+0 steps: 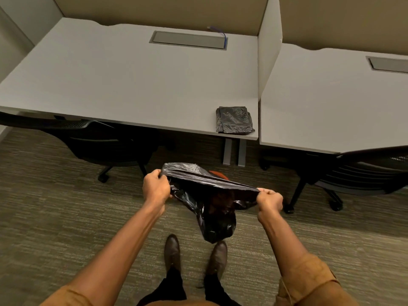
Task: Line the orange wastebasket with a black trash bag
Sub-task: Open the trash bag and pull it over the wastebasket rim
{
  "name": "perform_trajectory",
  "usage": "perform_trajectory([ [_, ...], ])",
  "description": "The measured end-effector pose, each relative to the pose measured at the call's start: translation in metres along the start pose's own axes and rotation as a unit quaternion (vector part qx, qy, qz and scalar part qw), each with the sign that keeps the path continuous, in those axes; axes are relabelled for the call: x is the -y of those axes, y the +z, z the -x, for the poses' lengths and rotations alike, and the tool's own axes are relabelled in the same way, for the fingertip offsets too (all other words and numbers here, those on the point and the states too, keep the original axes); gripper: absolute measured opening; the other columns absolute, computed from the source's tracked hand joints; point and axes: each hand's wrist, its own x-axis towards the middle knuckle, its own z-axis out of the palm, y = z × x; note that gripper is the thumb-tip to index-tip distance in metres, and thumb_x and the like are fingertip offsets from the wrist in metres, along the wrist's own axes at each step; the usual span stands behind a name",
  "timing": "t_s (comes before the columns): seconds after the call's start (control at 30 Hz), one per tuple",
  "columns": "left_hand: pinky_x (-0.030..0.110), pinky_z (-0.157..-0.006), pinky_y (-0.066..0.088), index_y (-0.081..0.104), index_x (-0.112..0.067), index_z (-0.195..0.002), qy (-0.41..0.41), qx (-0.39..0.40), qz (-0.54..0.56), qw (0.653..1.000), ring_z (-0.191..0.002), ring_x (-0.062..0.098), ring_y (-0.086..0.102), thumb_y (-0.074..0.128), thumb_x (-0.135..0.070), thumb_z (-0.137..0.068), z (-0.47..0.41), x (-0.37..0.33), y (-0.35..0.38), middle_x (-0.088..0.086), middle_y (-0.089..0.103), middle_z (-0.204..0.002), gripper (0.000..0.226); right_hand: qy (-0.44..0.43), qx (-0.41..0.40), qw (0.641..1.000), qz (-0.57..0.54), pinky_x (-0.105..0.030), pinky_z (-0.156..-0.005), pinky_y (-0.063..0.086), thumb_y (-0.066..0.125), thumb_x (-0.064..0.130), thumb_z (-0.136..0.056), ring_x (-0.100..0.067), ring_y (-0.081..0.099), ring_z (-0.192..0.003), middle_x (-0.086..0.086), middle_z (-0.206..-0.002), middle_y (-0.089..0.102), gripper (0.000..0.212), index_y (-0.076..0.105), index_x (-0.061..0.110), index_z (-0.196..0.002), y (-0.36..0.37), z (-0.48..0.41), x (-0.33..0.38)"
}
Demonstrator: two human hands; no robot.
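Observation:
A black trash bag [207,195] hangs stretched between my two hands above the carpet, its mouth pulled wide and its bottom drooping toward my shoes. My left hand [155,186] grips the bag's left rim and my right hand [269,200] grips the right rim. Behind the bag, only a small sliver of the orange wastebasket [218,174] shows on the floor; the rest is hidden by the plastic.
A grey desk [123,85] stands ahead with a folded stack of black bags [234,119] at its near right corner. A second desk [331,102] lies right of a divider. Black office chairs sit at left [106,144] and right [362,173]. Desk legs [234,152] stand behind the basket.

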Motion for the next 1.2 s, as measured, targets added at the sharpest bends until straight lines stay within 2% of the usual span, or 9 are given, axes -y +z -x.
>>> perform_trajectory([
  [0.1,0.030,-0.047,0.029,0.071,-0.007,-0.090,0.031,0.017,-0.085,0.996,-0.052,0.016,0.044,0.051,-0.005,-0.107,-0.004,0.012,0.003,0.004,0.060,-0.068,0.027,0.167,0.039,0.955,-0.241,-0.055,-0.082,0.065,0.064,-0.017,-0.087,-0.033,0.072,-0.078,-0.017,-0.101,0.072,0.022,0.065,0.001,-0.100,0.002,-0.010,0.011],
  [0.27,0.036,-0.057,0.045,0.069,-0.013,-0.083,0.020,-0.019,-0.199,0.980,-0.072,0.030,0.065,0.054,-0.008,-0.104,-0.010,0.034,0.014,0.009,0.072,-0.081,0.026,0.123,0.022,0.973,-0.194,-0.047,-0.094,0.060,0.053,-0.009,-0.096,-0.037,0.072,-0.108,-0.020,-0.119,0.070,0.039,0.065,-0.005,-0.133,0.020,-0.025,0.009],
  [0.37,0.030,-0.048,0.060,0.074,-0.002,-0.113,-0.147,-0.004,0.060,0.987,-0.078,0.028,0.067,0.052,0.000,-0.105,-0.022,0.039,0.029,0.016,0.072,-0.107,0.024,0.000,-0.007,1.000,-0.026,-0.036,-0.083,0.052,0.054,0.005,-0.100,-0.041,0.073,-0.109,-0.024,-0.120,0.077,0.029,0.075,0.001,-0.120,0.032,-0.038,0.001],
  [0.47,0.021,-0.033,0.052,0.069,0.003,-0.121,-0.277,0.004,0.286,0.917,-0.081,0.032,0.069,0.045,0.013,-0.105,-0.039,0.036,0.038,0.026,0.068,-0.123,0.030,-0.098,0.029,0.991,0.089,-0.037,-0.076,0.050,0.056,0.010,-0.100,-0.037,0.070,-0.096,-0.017,-0.104,0.079,0.020,0.075,0.014,-0.102,0.037,-0.058,-0.008],
  [0.63,0.014,-0.026,0.041,0.060,-0.006,-0.147,-0.359,0.059,0.342,0.866,-0.086,0.040,0.075,0.031,-0.001,-0.113,-0.073,0.050,0.052,0.025,0.063,-0.137,0.045,-0.186,0.061,0.964,0.181,-0.038,-0.067,0.042,0.054,0.003,-0.096,-0.034,0.064,-0.078,-0.001,-0.067,0.064,0.026,0.063,0.019,-0.077,0.040,-0.100,-0.029],
  [0.73,0.011,-0.023,0.030,0.062,-0.004,-0.117,-0.381,0.089,0.354,0.849,-0.083,0.027,0.073,0.029,-0.014,-0.119,-0.089,0.063,0.058,0.025,0.072,-0.110,0.035,-0.201,0.028,0.959,0.200,-0.038,-0.069,0.041,0.054,0.004,-0.094,-0.039,0.066,-0.082,-0.007,-0.070,0.065,0.024,0.062,0.018,-0.077,0.041,-0.119,-0.036],
  [0.9,0.012,-0.029,0.040,0.062,0.003,-0.116,-0.404,0.177,0.396,0.805,-0.149,0.030,0.056,0.030,-0.016,-0.120,-0.114,0.087,0.065,0.023,0.059,-0.150,0.037,-0.168,-0.051,0.959,0.223,-0.043,-0.077,0.042,0.053,0.011,-0.099,-0.051,0.067,-0.105,-0.033,-0.103,0.073,0.025,0.074,0.005,-0.112,0.047,-0.147,-0.048],
  [1.0,0.011,-0.033,0.045,0.053,-0.003,-0.154,-0.409,0.190,0.405,0.796,-0.093,0.022,0.076,0.033,-0.015,-0.119,-0.128,0.096,0.067,0.026,0.068,-0.121,0.042,-0.151,-0.073,0.962,0.215,-0.050,-0.089,0.052,0.054,0.011,-0.100,-0.054,0.067,-0.110,-0.038,-0.113,0.073,0.031,0.073,0.001,-0.122,0.054,-0.158,-0.060],
  [1.2,0.010,-0.032,0.046,0.064,-0.002,-0.110,-0.408,0.197,0.348,0.821,-0.030,0.007,0.058,0.042,-0.027,-0.118,-0.151,0.106,0.080,0.020,0.069,-0.092,0.035,-0.142,-0.081,0.971,0.172,-0.052,-0.091,0.053,0.055,0.008,-0.101,-0.054,0.069,-0.106,-0.039,-0.110,0.074,0.032,0.073,-0.006,-0.123,0.078,-0.167,-0.086],
])
